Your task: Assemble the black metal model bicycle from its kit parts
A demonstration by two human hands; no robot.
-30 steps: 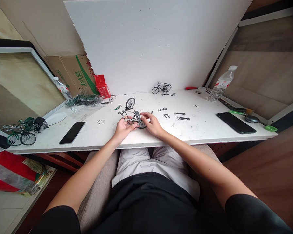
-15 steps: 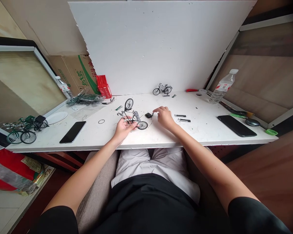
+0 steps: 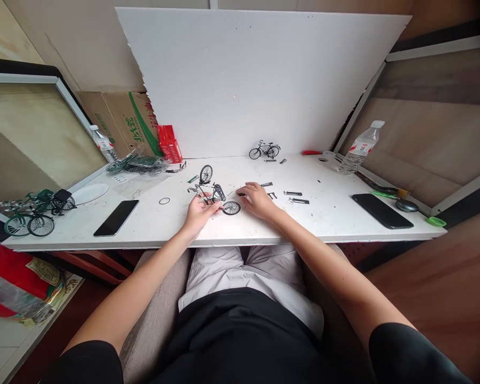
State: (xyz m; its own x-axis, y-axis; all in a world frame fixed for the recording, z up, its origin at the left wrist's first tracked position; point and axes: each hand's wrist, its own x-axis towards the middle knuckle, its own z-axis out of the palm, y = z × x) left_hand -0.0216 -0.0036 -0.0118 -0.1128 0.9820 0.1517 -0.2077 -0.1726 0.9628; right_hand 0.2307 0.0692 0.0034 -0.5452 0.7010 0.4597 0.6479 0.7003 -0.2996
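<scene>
1. The white table (image 3: 328, 213) carried everything and serves here as the landmark.
2. A cardboard box (image 3: 116, 120) stood behind the table's far left corner; its inside could not be seen.
3. A plastic water bottle (image 3: 354, 152), capped, stood on the table's far right side; how full it was I cannot tell.
4. A black phone (image 3: 382, 210) lay on the table's right part, and another black phone (image 3: 116, 217) on its left part.
5. The left hand (image 3: 198, 210), near the table's front edge, had its fingers closed on the frame of the small model bicycle (image 3: 215, 193).
6. The right hand (image 3: 258, 200) rested beside the bicycle's wheel, fingers curled; whether it pinched a part I cannot tell.
</scene>
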